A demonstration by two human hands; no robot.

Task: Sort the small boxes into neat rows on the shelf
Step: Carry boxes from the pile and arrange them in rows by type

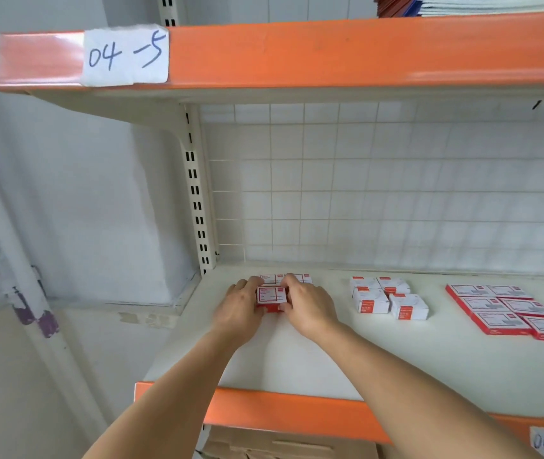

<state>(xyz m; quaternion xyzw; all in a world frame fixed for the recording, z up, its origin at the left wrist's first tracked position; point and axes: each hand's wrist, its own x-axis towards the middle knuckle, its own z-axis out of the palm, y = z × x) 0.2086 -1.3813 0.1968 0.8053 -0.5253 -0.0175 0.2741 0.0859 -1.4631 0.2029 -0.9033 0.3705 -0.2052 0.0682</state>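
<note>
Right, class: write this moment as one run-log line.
step: lining up boxes | hands: left hand and right hand grip red box | place: shelf, left end | other groups: untouched

Red-white small boxes (271,295) grouped on shelf (297,359)

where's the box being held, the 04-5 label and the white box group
held box (271,295), head view, on its white top face between the hands
04-5 label (125,54), head view, middle of the paper
white box group (408,306), head view, front right box's face
</note>
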